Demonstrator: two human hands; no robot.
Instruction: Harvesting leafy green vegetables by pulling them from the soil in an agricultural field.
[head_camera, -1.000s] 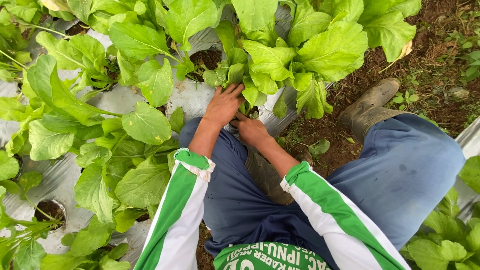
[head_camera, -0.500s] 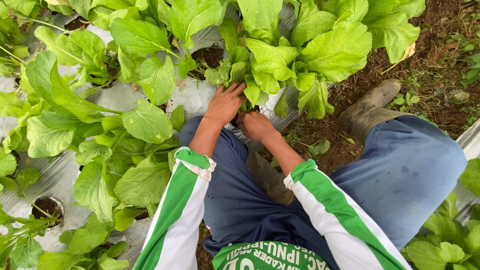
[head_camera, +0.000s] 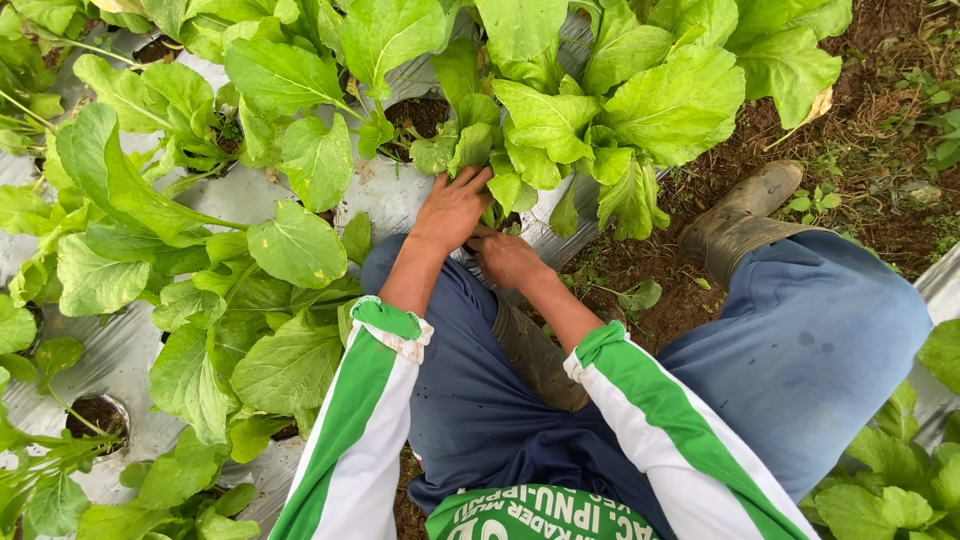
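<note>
Head view: your left hand (head_camera: 453, 208) sat upper centre of frame, fingers spread, tips pushed in at base of leafy green plant (head_camera: 560, 130), top middle. Couldn't tell if it actually gripped anything, leaves hid fingertips. Your right hand (head_camera: 508, 258) was just below and right of it, touching it, curled toward same plant base; grip hidden too. Plant grew out of hole in silver plastic mulch (head_camera: 390, 195). Muddy rubber boot (head_camera: 745, 215) stood right of plant on bare soil (head_camera: 880, 190). More greens filled left side.
</note>
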